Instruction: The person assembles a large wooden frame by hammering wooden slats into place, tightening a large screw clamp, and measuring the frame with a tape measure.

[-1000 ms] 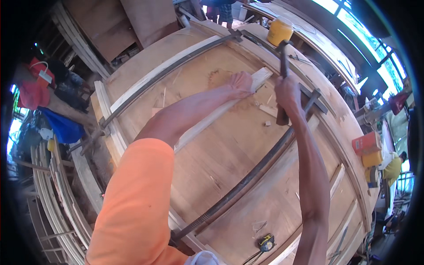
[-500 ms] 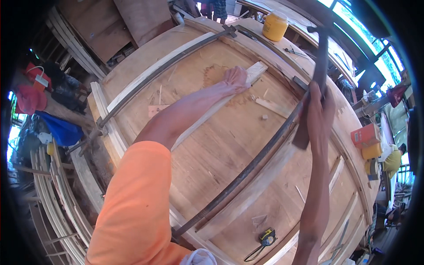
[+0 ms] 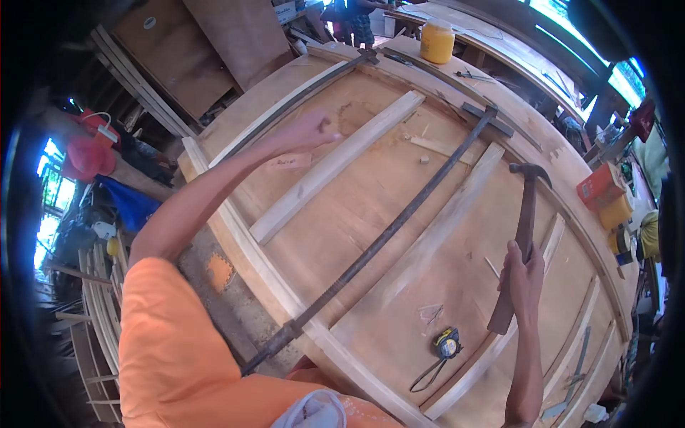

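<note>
My right hand (image 3: 524, 278) is wrapped round the wooden handle of a claw hammer (image 3: 528, 214), raised above the right side of a framed plywood panel (image 3: 342, 228). The hammer's metal head points away from me. My left hand (image 3: 314, 134) is over the far left of the panel, apart from a loose wooden strip (image 3: 342, 164). Motion blurs its fingers, so their grip is unclear. Between my arms a long bar clamp (image 3: 399, 225) spans the frame. A second bar clamp (image 3: 307, 87) lies along the far left side, partly behind my left forearm.
On the panel are a yellow-black tape measure (image 3: 447, 346), a small wood block (image 3: 424, 160) and scraps. A yellow jar (image 3: 437, 41) stands at the far edge. Red and yellow containers (image 3: 599, 184) are at the right. Timber strips (image 3: 100, 299) stand at the left.
My left hand has left the wooden strip and moved left. My right hand has lowered the hammer toward me, away from the clamp's far end. The view has shifted.
</note>
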Tool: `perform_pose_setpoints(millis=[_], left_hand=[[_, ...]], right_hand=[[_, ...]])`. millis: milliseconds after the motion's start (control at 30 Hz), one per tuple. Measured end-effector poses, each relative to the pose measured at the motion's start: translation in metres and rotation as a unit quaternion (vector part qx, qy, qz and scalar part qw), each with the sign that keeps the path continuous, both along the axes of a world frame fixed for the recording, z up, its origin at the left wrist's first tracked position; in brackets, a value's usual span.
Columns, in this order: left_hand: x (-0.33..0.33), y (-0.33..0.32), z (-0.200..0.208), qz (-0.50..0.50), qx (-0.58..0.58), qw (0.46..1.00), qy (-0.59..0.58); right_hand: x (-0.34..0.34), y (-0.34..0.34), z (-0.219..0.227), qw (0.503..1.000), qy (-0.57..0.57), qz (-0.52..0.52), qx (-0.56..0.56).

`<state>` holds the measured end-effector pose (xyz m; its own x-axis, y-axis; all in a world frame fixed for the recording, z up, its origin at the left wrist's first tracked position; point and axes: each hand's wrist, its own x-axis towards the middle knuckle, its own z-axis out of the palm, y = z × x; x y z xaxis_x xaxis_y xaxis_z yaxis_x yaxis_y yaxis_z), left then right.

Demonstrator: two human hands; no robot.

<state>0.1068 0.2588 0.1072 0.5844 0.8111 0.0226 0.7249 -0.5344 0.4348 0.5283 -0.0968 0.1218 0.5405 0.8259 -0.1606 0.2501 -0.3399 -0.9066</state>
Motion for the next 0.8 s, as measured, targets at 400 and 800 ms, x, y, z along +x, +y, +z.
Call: perform_pose_setpoints(millis=[400, 800], left_hand=[[-0.176, -0.31, 0.073, 0.152, -0.241, 0.951, -0.119], [-0.179, -0.32, -0.048, 0.345, -0.052, 0.865, -0.361]], right_hand=[[0.001, -0.042, -0.033, 0.997, -0.031, 0.074, -0.005], [-0.043, -0.057, 0.078, 0.984, 0.088, 0.121, 0.092]])
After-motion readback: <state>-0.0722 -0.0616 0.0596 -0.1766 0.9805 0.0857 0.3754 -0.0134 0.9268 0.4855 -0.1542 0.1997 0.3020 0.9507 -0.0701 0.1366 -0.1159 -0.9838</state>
